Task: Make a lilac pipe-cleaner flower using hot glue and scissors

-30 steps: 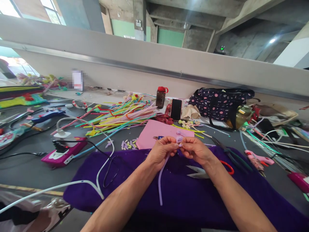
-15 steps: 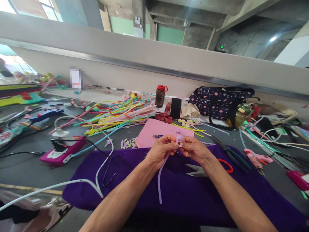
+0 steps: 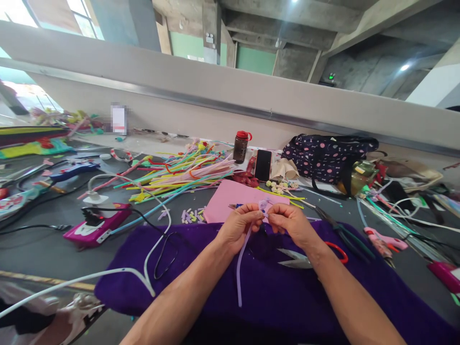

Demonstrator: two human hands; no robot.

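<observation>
My left hand [image 3: 237,227] pinches a lilac pipe cleaner [image 3: 239,274], whose long tail hangs down over the purple cloth [image 3: 201,287]. At my fingertips its upper part forms a small curled shape, partly hidden by the fingers. My right hand [image 3: 292,221] is closed in a pinch at the right side of that curl, thumb against forefinger. Under my right forearm lie scissors [image 3: 295,259] with red handles, blades toward the left. Just beyond both hands is a pink sheet [image 3: 224,199], with short cut lilac and yellow pieces [image 3: 192,215] to its left.
A heap of coloured pipe cleaners [image 3: 179,175] lies behind the sheet. Farther back stand a bottle [image 3: 240,149], a phone [image 3: 263,165] and a patterned bag [image 3: 316,160]. Pliers [image 3: 347,235] and a pink glue gun [image 3: 384,239] lie right; a magenta power strip [image 3: 97,227] with cables sits left.
My right hand has shifted slightly right, and the curled lilac part has turned between the fingertips. The whole view has tilted up a little, so things sit slightly lower.
</observation>
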